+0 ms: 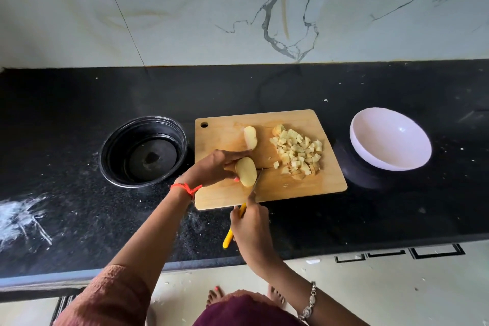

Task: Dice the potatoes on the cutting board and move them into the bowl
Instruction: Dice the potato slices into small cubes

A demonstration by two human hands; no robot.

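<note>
A home kitchen: a polished black granite table [291,87] below a white marble-veined wall [238,8], with a rectangular wooden cutting board [304,188] on it.

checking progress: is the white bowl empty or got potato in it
Empty: the white bowl shows only its bare inside; the diced potato all lies on the cutting board.

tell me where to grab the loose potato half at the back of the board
Pinch the potato half across its narrow width, from above. Its long axis runs front to back, so the rounded flanks face left and right; bare cutting board lies on its left, the diced potato pile close on its right.
</note>
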